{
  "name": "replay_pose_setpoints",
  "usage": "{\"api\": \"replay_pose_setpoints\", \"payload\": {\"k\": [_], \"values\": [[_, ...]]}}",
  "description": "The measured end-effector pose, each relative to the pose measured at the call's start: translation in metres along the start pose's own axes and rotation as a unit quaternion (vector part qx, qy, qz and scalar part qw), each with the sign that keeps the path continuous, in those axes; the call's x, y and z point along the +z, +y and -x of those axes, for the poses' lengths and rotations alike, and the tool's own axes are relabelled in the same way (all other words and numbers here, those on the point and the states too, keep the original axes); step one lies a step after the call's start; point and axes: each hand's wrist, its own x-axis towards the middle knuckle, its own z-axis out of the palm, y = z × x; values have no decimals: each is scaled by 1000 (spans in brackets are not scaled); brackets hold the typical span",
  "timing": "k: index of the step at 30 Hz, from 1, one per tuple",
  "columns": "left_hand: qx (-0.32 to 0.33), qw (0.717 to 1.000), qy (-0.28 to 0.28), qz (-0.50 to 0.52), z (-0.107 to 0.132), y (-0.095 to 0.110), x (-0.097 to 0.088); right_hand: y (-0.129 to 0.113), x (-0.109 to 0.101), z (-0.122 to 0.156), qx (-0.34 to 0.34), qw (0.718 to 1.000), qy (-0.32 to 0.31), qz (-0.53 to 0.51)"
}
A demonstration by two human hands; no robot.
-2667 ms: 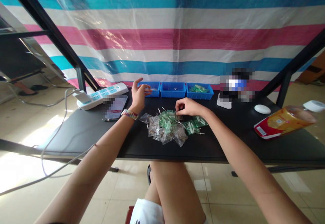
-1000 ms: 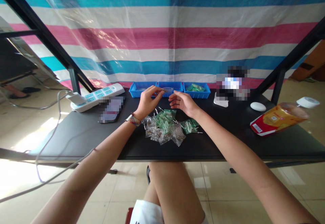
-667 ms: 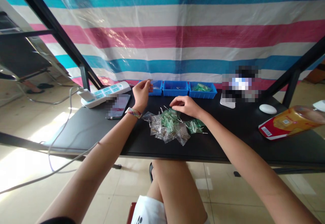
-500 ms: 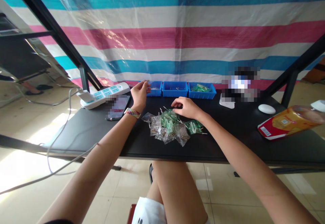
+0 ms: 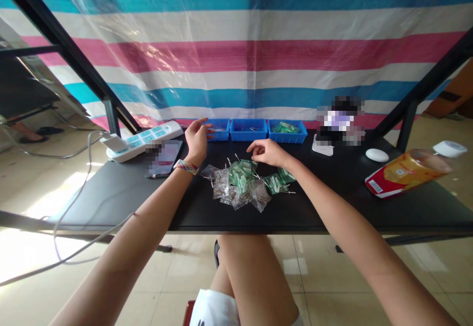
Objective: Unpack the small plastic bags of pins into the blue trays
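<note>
My left hand (image 5: 197, 140), with a woven bracelet (image 5: 186, 167) at the wrist, is held at the front left of the left blue bin (image 5: 220, 130). Its fingers are apart and nothing shows in them. My right hand (image 5: 271, 152) is closed just behind the pile, thumb and fingertips together; whatever they hold, if anything, is too small to make out. Below the hands lies a heap of small clear bags (image 5: 224, 191) and green bags (image 5: 242, 171) with small parts. Thin metal pins stick out of it. More green bags (image 5: 275, 183) lie under my right wrist.
The middle blue bin (image 5: 248, 130) holds a few thin pins, the right bin (image 5: 287, 131) green pieces. A power strip (image 5: 148, 139) and phone (image 5: 166, 158) lie left. Rightward are a white oval object (image 5: 377, 155) and a lying bottle (image 5: 406, 172). A striped sheet (image 5: 221, 55) hangs behind.
My left hand's fingers have spread from a pinch beside the left bin. My right hand's fingertips have drawn together above the pile. The whole view has shifted slightly.
</note>
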Motion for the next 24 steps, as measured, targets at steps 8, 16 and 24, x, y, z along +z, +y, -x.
{"api": "replay_pose_setpoints", "payload": {"k": [8,16,24], "values": [[56,996,-37,-61,6,-3,2,-4,-1,2,16,998,-38,50],[196,945,-197,-171,32,14,9,-9,-11,0,54,978,-10,-199],[398,786,-397,-257,64,39,18,-10,-3,-5,80,901,111,-412]]}}
